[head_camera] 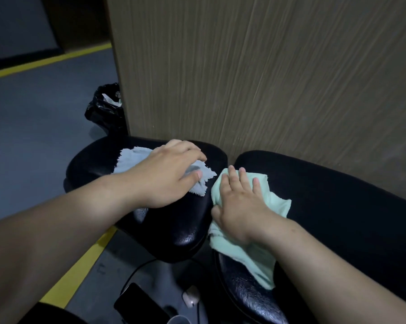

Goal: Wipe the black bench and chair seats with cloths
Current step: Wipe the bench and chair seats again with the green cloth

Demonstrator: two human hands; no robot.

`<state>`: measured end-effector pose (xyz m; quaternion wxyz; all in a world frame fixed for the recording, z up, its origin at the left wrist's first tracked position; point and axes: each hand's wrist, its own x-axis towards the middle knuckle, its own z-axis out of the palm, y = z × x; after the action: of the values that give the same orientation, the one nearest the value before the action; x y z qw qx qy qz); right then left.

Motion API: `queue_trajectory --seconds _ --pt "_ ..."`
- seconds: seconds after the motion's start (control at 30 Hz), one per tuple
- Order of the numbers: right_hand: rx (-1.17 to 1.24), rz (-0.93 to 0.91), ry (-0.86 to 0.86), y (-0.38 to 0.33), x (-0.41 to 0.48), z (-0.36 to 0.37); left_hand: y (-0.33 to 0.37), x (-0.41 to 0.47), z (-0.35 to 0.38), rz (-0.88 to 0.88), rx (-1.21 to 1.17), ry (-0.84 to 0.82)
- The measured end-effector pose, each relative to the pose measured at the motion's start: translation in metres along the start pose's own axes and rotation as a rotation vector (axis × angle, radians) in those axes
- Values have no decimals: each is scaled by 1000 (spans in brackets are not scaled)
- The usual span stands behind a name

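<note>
Two black padded seats stand side by side against a wooden panel. On the left seat point(174, 225) lies a frayed pale blue cloth point(131, 159), and my left hand point(167, 174) presses flat on it with fingers spread. A mint green cloth point(251, 256) drapes over the inner edge of the right seat point(337, 206). My right hand point(241, 202) rests on the green cloth with straight fingers, close to the gap between the seats.
The brown wood-grain panel point(267, 78) rises right behind the seats. A black bin bag point(106, 108) sits on the grey floor at its left corner. Yellow floor lines point(78, 272) run past. Below the seats lie a dark phone point(141, 305), a cable and a small white case point(191, 298).
</note>
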<state>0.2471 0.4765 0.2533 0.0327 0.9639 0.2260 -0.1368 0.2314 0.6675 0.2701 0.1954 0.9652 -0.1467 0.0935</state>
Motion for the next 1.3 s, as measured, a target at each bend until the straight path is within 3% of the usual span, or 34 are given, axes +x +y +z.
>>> queue_trajectory --seconds 0.17,0.37,0.7,0.77,0.97,1.07,1.2,1.3 --pt "124 -139 91 28 13 -1 -13 -5 -1 -45 90 -64" --pt "104 -146 150 30 -2 11 -24 -9 -1 -104 133 -164" --pt "63 -155 134 42 -82 33 -41 -4 -6 -141 101 -122" --pt "22 -218 216 55 -91 40 -46 -4 -9 -157 105 -116" --pt "298 -323 310 94 -109 37 -63 -12 -20 -248 152 -122" --pt "395 -262 366 88 -101 8 -70 -17 -25 -307 187 -126" --pt "252 -239 575 48 -59 -35 -76 -20 -26 -357 203 -147" --pt "233 -246 548 17 -12 -49 -79 -18 -27 -369 204 -116"
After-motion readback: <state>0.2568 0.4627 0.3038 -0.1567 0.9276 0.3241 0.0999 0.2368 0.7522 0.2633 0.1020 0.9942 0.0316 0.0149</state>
